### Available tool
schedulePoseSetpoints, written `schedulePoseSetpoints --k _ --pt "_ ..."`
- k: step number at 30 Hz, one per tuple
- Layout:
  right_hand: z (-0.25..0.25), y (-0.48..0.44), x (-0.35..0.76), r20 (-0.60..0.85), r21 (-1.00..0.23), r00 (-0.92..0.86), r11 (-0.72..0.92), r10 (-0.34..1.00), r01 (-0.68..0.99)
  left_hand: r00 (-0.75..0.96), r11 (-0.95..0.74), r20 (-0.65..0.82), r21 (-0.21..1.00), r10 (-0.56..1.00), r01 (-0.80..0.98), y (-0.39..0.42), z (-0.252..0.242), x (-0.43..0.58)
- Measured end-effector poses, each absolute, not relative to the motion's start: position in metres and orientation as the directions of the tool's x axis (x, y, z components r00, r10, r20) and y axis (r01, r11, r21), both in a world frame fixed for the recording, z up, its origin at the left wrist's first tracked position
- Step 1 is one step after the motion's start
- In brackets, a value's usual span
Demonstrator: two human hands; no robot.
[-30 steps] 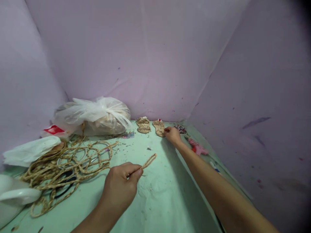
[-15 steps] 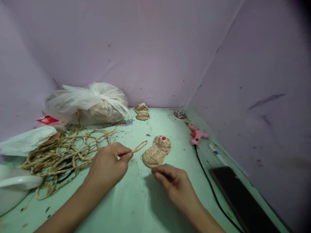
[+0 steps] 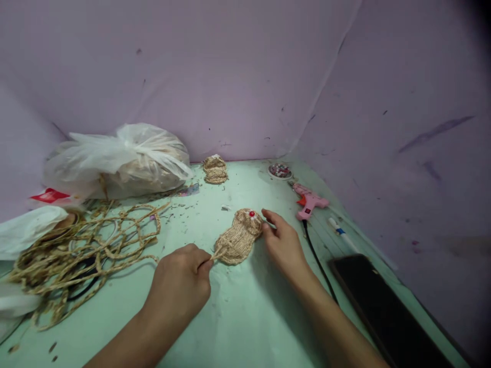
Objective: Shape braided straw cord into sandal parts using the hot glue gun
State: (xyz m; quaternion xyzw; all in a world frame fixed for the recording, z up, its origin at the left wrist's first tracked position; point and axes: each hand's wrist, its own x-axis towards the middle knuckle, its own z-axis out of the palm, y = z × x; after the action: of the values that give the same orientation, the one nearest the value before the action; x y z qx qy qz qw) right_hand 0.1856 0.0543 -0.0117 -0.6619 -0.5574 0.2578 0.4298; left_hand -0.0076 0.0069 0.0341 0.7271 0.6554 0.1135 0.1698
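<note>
My left hand [image 3: 184,278] is closed in a pinch on a thin braided straw cord [image 3: 218,252]. The cord's looped end lies over the lower left of a small woven straw slipper [image 3: 236,244]. This slipper rests flat on the green table, and a red bead [image 3: 252,214] sits on its upper band among small white bits. At the slipper's upper right edge is my right hand [image 3: 283,239], its thumb and forefinger apart. The fingertips are at or just beside that edge; contact is hard to tell. Nothing shows between them.
A tangle of braided straw cord [image 3: 111,245] lies left, before a tied plastic bag [image 3: 123,161]. Another pair of small straw slippers [image 3: 215,169] is by the wall. Rightward are a bead dish [image 3: 280,171], a pink glue gun [image 3: 310,200], a marker [image 3: 343,235] and a black phone [image 3: 383,312].
My left hand has brought the cord loop over the slipper. My right hand has moved from the slipper's lower end up to its right edge, fingers spreading. The camera view has shifted slightly.
</note>
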Motion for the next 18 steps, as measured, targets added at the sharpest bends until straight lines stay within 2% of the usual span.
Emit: schedulePoseSetpoints --k 6,9,13,18 --pt "-0.018 0.051 0.179 0.156 -0.852 0.206 0.026 0.966 0.522 0.182 -0.22 0.133 0.376 0.974 0.9 0.012 0.013 0.013" --pt "-0.018 0.049 0.181 0.124 -0.875 0.2 0.012 0.972 0.483 0.207 -0.277 0.234 0.322 0.95 0.905 0.015 0.005 0.021" --pt "-0.017 0.048 0.182 0.153 -0.864 0.178 0.044 0.972 0.501 0.208 -0.284 0.352 0.181 0.913 0.942 0.022 0.001 0.027" --pt "-0.017 0.049 0.181 0.219 -0.786 0.127 0.098 0.967 0.61 0.147 -0.222 0.367 0.173 0.918 0.959 0.031 -0.003 0.03"
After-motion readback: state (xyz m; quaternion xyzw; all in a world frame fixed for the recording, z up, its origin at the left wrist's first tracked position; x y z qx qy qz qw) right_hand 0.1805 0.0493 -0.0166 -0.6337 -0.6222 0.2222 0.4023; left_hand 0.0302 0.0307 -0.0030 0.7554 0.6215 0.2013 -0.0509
